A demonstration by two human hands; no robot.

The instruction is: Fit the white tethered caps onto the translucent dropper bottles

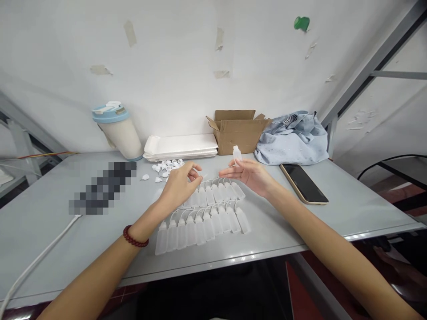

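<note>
Translucent plastic dropper bottles (pixel 200 220) are laid flat in two rows on the grey surface (pixel 350 209), side by side and touching, just before the person. Each bottle's long axis runs roughly away from the person, with the narrow neck pointing toward the wall; the rows fan slightly, the rightmost bottles leaning to the left at the neck end. Thin white tethers are seen arching from the necks, so the caps appear to be attached but open on most; this is judged, not certain.

One further small bottle (pixel 237 153) is held upright at the tips of the right hand (pixel 248 174), whose fingers are otherwise loosely spread, palm turned inward. The left hand (pixel 180 184) hovers over the far row with fingers curled narrowly, thumb and forefinger pinched on something small and pale that cannot be identified.

A scatter of small white caps (pixel 165 169) lies beyond the left hand. Judged from the layout, a good share of bottles is already lined up, while the loose caps suggest work remaining.

Also noted: a cardboard box (pixel 236 129), a phone (pixel 303 183), a lidded tumbler (pixel 118 131), a stack of white packets (pixel 182 146), a bundled blue cloth (pixel 293 138).
</note>
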